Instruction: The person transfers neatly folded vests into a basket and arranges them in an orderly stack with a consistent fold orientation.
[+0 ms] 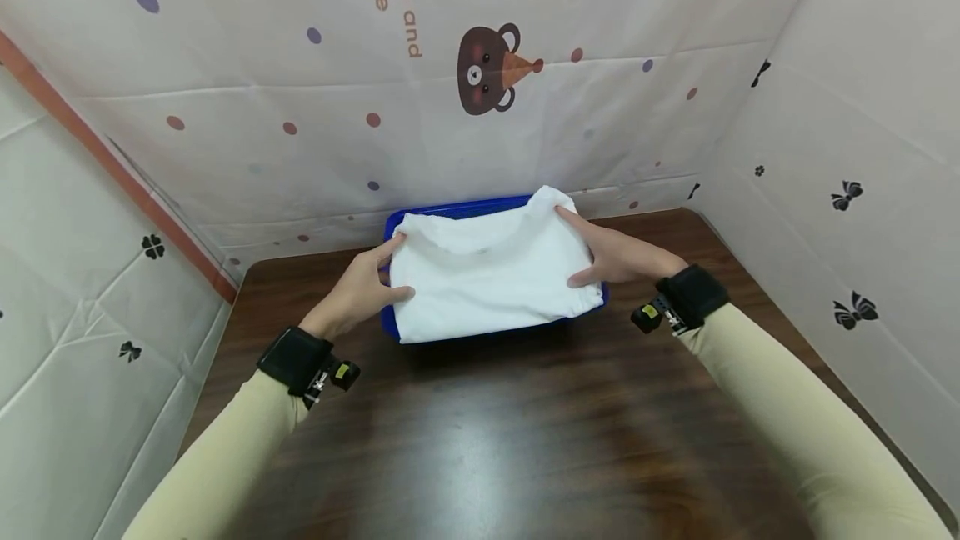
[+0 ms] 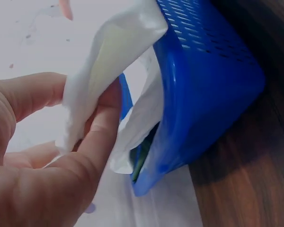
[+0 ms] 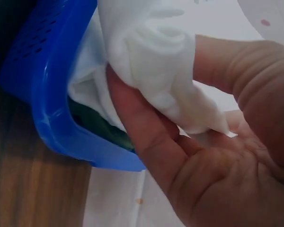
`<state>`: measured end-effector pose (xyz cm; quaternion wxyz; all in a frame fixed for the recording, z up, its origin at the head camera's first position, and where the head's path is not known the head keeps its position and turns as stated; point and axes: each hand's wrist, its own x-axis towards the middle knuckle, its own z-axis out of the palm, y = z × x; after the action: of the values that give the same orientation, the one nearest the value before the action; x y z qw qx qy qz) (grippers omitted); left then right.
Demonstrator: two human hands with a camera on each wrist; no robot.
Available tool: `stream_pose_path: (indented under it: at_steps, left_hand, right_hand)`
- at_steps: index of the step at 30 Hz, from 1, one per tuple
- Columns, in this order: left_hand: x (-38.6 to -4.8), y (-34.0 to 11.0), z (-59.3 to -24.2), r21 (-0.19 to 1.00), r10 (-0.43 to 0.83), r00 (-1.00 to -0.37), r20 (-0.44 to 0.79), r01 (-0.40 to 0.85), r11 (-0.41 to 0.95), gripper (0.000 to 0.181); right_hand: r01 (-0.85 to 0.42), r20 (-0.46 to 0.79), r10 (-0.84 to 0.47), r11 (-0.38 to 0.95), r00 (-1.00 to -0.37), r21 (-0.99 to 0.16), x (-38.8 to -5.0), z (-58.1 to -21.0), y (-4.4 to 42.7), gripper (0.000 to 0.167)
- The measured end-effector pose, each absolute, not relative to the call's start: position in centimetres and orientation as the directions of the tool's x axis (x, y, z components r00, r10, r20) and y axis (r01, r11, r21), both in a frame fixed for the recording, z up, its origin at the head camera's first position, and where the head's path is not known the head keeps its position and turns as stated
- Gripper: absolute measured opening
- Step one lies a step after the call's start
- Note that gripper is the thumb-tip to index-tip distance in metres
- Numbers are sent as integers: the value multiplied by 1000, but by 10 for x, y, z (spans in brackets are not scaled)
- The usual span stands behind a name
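A folded white cloth point(image 1: 491, 273), perhaps a garment, lies over the top of a blue plastic basket point(image 1: 468, 208) and hides most of its inside. On the cloth's left edge my left hand point(image 1: 363, 282) pinches the fabric, thumb on top and fingers underneath, as the left wrist view shows. My right hand point(image 1: 618, 252) grips the opposite edge the same way, with the folded layers point(image 3: 156, 61) between thumb and fingers. Under the held cloth, more white fabric point(image 3: 92, 92) and something dark green point(image 3: 102, 125) show inside the basket.
The basket stands at the back of a dark brown wooden table point(image 1: 480, 432), close to a printed white backdrop point(image 1: 315, 148). Similar patterned sheets hang at the left point(image 1: 90, 273) and right point(image 1: 847, 190). The basket's side has slotted holes.
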<state>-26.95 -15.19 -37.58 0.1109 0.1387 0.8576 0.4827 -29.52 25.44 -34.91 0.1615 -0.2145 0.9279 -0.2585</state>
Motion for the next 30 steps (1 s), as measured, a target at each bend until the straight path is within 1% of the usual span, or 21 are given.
stream_pose_path:
  at_steps: [3,9,11,14,17,19,22,25,30]
  left_hand:
    - [-273,-153,-381,864,366,-926,-90,110,492,97]
    - [-275,-151,-387,861,361,-922,-137,69,503,96]
    - [-277,-150,-385,874,353,-922,-162,32,484,96]
    - [-282,-151,-383,901,340,-914,-222,-59,430,96]
    - [-285,-152,-381,914,331,-903,-274,-137,382,95]
    - [-286,-153,-380,912,323,-899,-296,-166,374,95]
    - [-287,-153,-379,911,321,-896,-307,-180,370,95]
    - [-286,-153,-377,911,316,-902,-294,-165,377,94]
    - [-284,-155,-367,921,318,-911,-261,-136,365,93]
  right_hand:
    - [-268,-240,-453,796,-859,-542,-297,-353,256,116]
    - [-273,-253,-465,794,-848,-543,-299,-358,260,111]
    - [-269,-257,-462,796,-849,-543,-300,-358,261,111]
    - [-244,-276,-439,810,-855,-533,-304,-357,261,113]
    - [-219,-306,-434,811,-848,-543,-309,-356,260,113]
    - [-201,-328,-432,810,-840,-551,-312,-356,260,113]
    - [-166,-360,-429,803,-829,-573,-315,-355,262,113]
    - [-162,-359,-433,795,-827,-584,-315,-353,262,115]
    - [-216,-311,-441,803,-842,-555,-314,-343,265,116]
